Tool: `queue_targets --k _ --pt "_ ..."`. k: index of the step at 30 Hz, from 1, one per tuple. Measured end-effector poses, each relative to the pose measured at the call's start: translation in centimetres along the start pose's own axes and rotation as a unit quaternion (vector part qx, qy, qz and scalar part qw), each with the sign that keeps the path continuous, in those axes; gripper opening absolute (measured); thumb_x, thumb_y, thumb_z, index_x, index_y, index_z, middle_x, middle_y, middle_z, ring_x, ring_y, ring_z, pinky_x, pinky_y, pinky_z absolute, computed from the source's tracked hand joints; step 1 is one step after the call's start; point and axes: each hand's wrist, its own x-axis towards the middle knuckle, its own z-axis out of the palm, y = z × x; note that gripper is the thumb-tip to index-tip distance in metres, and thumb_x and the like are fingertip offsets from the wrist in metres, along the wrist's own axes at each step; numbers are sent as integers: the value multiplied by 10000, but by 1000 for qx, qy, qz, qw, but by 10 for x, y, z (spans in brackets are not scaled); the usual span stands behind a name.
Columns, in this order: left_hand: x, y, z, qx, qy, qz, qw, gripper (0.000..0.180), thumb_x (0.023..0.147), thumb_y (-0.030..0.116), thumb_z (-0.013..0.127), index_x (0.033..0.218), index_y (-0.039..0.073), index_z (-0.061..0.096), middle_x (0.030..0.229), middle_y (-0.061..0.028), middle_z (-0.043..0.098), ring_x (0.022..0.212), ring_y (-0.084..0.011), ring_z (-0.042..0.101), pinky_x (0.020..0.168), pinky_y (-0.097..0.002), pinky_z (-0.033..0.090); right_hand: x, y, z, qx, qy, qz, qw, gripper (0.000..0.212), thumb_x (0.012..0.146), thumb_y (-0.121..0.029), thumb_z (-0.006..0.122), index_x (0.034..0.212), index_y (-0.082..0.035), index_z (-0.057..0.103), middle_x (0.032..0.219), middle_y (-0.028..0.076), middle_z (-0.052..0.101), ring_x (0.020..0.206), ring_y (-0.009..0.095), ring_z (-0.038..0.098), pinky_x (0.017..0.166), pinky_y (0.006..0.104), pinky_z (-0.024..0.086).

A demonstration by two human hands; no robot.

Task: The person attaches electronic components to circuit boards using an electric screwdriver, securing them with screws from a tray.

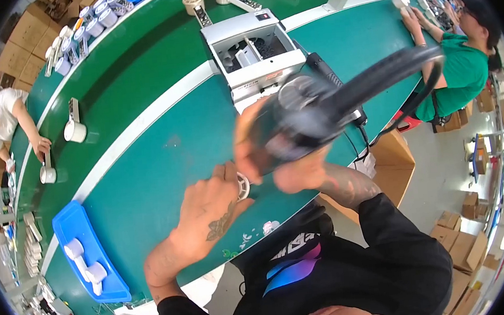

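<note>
My right hand [301, 174] is wrapped round a black electric screwdriver [297, 123], blurred by motion, with a thick cable arching off to the right. Its tip is hidden. Left of it, my left hand [208, 200] is closed on a white round plastic part [242, 186] with an open, spoked face, low over the green bench. Most of this part lies behind my fingers. Just beyond the screwdriver stands a grey metal screw feeder [259, 67], its top tray holding dark screws.
A blue tray [109, 272] with white handled parts [96, 272] lies left. Beyond a pale rail, the green conveyor [137, 77] carries similar parts. Another black corded tool [323, 70] lies beside the feeder. A cardboard box [394, 169] stands right; co-workers sit at both sides.
</note>
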Motion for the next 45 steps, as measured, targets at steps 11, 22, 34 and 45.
queue_targets --k 11,22,34,45 --pt "36 29 30 -79 12 -14 997 585 812 307 776 1175 -93 551 961 -204 637 782 -355 676 651 -396 547 55 -69 -61 -259 49 -107 959 1015 805 -908 257 1208 12 403 561 71 474 403 152 453 403 289 395" --pt "34 29 26 -132 25 -3 991 529 823 254 770 1147 -90 532 978 -220 607 797 -391 653 661 -431 520 0 -59 -47 -63 54 42 996 1063 721 -970 264 1236 -47 377 581 75 469 409 184 454 406 335 410" --pt "35 26 36 -123 45 5 991 386 810 184 778 989 -54 533 900 -180 577 730 -314 670 588 -372 518 -13 -32 -25 -57 26 113 992 1099 623 -1003 388 1165 -48 426 576 122 508 420 218 488 414 353 430" --pt "36 25 37 -102 57 10 993 400 804 216 785 983 -59 557 898 -167 588 719 -289 681 588 -357 535 -14 -30 -34 -17 -8 88 996 1053 665 -981 376 1187 -68 419 604 115 517 441 219 489 429 350 422"
